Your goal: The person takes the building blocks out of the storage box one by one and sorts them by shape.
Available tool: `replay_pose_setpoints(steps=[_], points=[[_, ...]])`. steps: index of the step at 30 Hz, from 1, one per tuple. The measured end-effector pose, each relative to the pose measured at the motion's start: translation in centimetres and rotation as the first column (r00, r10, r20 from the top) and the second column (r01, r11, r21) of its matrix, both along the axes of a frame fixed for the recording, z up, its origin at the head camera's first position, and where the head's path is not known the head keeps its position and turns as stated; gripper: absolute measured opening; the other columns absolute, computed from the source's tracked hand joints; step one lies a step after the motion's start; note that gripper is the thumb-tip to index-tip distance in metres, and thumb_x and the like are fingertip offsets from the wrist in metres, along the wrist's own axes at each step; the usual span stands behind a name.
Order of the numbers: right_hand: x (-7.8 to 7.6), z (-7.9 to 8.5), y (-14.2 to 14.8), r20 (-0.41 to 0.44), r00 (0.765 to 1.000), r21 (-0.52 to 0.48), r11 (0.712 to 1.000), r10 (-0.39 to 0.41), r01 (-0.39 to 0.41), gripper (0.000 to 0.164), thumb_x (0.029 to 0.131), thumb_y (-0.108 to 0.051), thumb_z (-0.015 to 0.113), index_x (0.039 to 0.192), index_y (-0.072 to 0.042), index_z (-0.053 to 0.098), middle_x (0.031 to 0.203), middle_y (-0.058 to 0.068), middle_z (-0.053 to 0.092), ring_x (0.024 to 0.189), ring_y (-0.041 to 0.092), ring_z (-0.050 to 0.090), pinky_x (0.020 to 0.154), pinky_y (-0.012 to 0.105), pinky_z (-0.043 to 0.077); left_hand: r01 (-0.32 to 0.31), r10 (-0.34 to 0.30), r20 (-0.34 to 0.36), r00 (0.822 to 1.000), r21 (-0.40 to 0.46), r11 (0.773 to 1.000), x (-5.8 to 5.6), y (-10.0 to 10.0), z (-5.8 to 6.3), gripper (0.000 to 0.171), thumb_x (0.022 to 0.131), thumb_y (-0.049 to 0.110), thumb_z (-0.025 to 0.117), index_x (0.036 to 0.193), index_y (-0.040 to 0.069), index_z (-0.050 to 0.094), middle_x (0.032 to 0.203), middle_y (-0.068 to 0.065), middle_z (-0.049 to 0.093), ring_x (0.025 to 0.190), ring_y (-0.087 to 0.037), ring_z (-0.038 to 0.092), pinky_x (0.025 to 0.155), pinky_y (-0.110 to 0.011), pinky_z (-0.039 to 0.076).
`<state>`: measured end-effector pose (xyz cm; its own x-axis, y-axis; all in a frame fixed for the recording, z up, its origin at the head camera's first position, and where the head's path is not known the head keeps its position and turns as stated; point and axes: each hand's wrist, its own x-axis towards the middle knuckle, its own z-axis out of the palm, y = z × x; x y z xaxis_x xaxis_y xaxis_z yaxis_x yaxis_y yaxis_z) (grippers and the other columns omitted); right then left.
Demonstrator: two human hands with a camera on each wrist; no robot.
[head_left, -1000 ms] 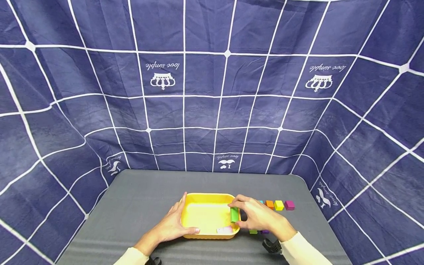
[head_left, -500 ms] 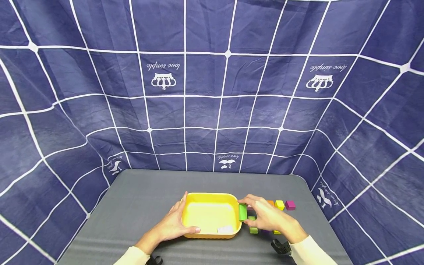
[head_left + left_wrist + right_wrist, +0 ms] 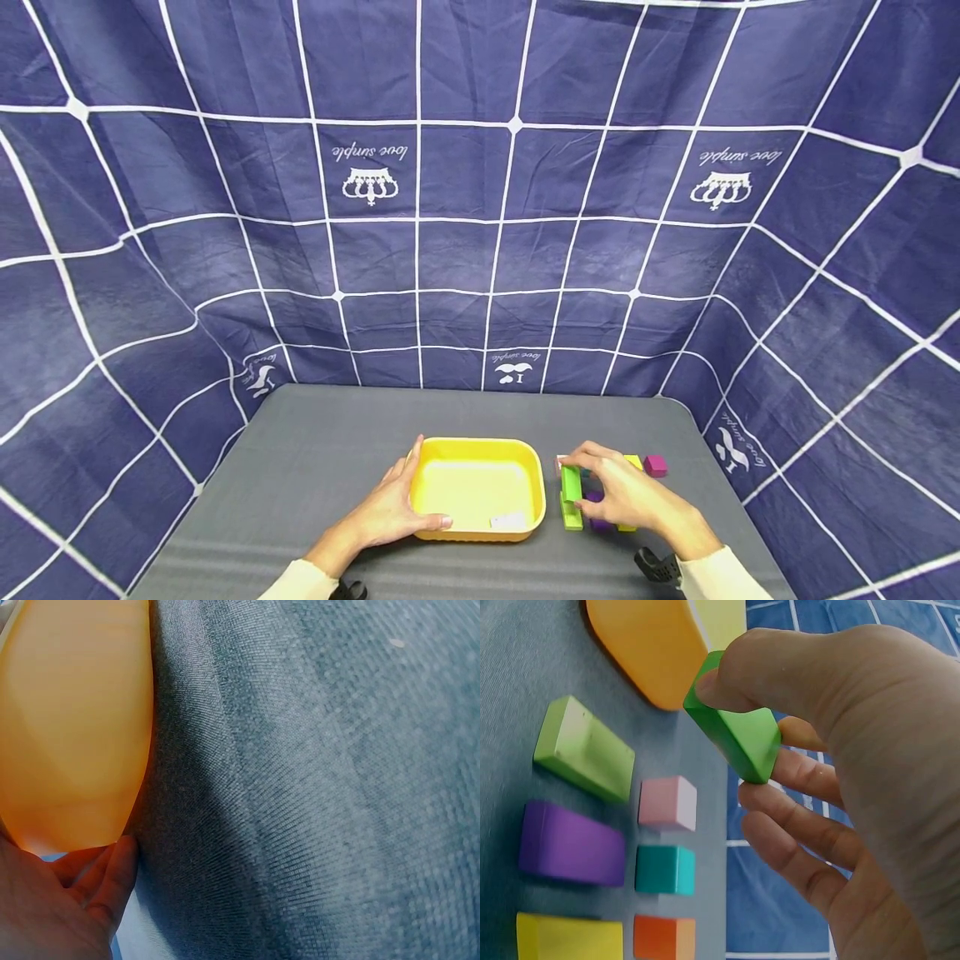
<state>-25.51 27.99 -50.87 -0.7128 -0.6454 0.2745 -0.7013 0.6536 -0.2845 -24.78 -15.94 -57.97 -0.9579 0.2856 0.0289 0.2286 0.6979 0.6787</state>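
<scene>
In the head view my right hand point(image 3: 626, 498) pinches a bright green block point(image 3: 572, 483) between thumb and fingers. The right wrist view shows this green block point(image 3: 739, 739) raised, its slanted faces turned to the camera. Below it in the head view lies a light green block point(image 3: 572, 512), with a purple block point(image 3: 570, 844) beside it in the right wrist view. My left hand point(image 3: 397, 504) holds the left end of a yellow tray point(image 3: 480, 536), thumb on the near rim and fingers along the side. A small whitish piece point(image 3: 508, 522) lies inside the tray.
Pink point(image 3: 667, 804), teal point(image 3: 665, 870) and orange point(image 3: 664, 936) cubes stand in a row beside the longer blocks, including a yellow block point(image 3: 570, 937). A magenta cube point(image 3: 656, 466) sits farther right. Blue gridded cloth point(image 3: 465, 250) surrounds the grey table point(image 3: 330, 433).
My right hand has carried the green block rightward, from inside the tray's right end, over its rim, to above the light green block. My left hand stays at the tray.
</scene>
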Motion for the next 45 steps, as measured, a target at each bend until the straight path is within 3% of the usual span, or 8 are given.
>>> replay_pose_setpoints(steps=[5,9,17,24,29,45], points=[[0.2,-0.2,1.1,0.003,0.999,-0.007,0.999,-0.040,0.040,0.062,0.084,-0.014,0.099,0.142,-0.008,0.078,0.131,-0.004,0.077,0.113,0.013,0.077,0.097,0.039,0.069,-0.003,0.003,-0.005,1.000,-0.002,1.000,0.0,0.0,-0.1,0.156,0.076,0.068,0.103,0.189,0.011,0.011,0.172,-0.025,0.054,0.152,-0.039,0.058,0.124,-0.063,0.053],[0.2,-0.7,2.0,0.020,0.999,-0.064,0.998,-0.025,0.026,0.062,0.083,-0.008,0.100,0.140,-0.001,0.077,0.129,0.001,0.078,0.106,0.009,0.074,0.091,0.036,0.068,-0.006,0.006,-0.004,1.000,-0.001,1.000,-0.1,-0.1,-0.2,0.156,0.076,0.068,0.103,0.189,0.011,0.011,0.173,-0.025,0.054,0.152,-0.039,0.058,0.123,-0.063,0.053],[0.3,-1.1,4.1,0.025,0.999,-0.099,0.994,-0.032,0.034,0.061,0.077,-0.002,0.099,0.135,-0.001,0.079,0.127,0.005,0.076,0.103,0.011,0.077,0.089,0.041,0.071,-0.003,0.003,0.003,1.000,0.002,1.000,-0.3,-0.3,0.0,0.155,0.077,0.067,0.103,0.189,0.010,0.010,0.173,-0.026,0.054,0.152,-0.040,0.058,0.123,-0.064,0.054],[0.7,-2.1,6.3,0.001,0.999,-0.129,0.991,-0.036,0.036,0.062,0.075,-0.002,0.100,0.133,-0.004,0.079,0.126,0.003,0.075,0.111,0.016,0.076,0.086,0.041,0.072,-0.004,0.004,0.007,1.000,-0.001,1.000,-0.2,-0.2,0.2,0.155,0.077,0.066,0.103,0.189,0.011,0.011,0.173,-0.026,0.054,0.152,-0.039,0.058,0.123,-0.064,0.053],[1.1,-2.7,7.7,0.012,0.998,-0.141,0.989,-0.054,0.055,0.062,0.075,-0.004,0.102,0.132,-0.004,0.079,0.124,0.000,0.074,0.110,0.010,0.074,0.084,0.038,0.072,-0.005,0.005,0.005,1.000,0.005,1.000,0.0,-0.1,0.1,0.156,0.076,0.065,0.104,0.189,0.012,0.011,0.172,-0.026,0.054,0.152,-0.040,0.059,0.124,-0.064,0.053],[1.3,-4.2,11.1,0.006,0.995,-0.134,0.986,-0.101,0.101,0.067,0.072,-0.002,0.103,0.135,-0.005,0.079,0.127,0.002,0.073,0.112,0.012,0.073,0.086,0.037,0.071,-0.004,0.004,0.005,1.000,0.005,1.000,0.0,0.0,-0.1,0.155,0.076,0.067,0.103,0.189,0.013,0.011,0.170,-0.022,0.056,0.150,-0.036,0.059,0.123,-0.063,0.054]])
